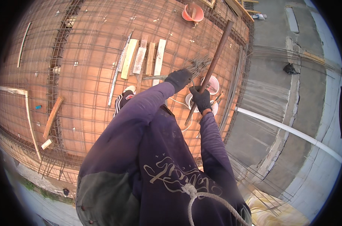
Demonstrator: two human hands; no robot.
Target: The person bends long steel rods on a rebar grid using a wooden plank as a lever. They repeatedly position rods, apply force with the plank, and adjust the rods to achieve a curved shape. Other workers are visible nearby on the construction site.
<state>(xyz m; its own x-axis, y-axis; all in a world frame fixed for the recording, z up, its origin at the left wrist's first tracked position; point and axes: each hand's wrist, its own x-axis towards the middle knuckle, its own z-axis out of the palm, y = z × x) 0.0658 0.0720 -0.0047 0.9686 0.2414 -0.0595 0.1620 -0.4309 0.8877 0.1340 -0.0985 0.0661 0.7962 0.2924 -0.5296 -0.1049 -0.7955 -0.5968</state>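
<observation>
My right hand (201, 98), in a dark glove, is closed around a long rusty brown pipe (217, 56). The pipe slants from the upper right down towards my body. Just left of it, my left hand (179, 80), also gloved, has its fingers curled. A grey, stick-like piece (154, 77) shows on the left side of that hand, and a thin strand runs between the two hands; what the left fingers hold cannot be made out. Beyond the hands lies a bundle of thin dark rods (199, 64). A pinkish-white bucket (213, 85) stands behind the right hand.
Rebar mesh covers the orange-brown boards (92, 90). Several timber pieces (140, 60) lie ahead. A red bucket (193, 13) stands farther off. At right are a grey concrete surface (265, 90) and a white pipe (291, 130). A rope (216, 197) hangs over my dark top.
</observation>
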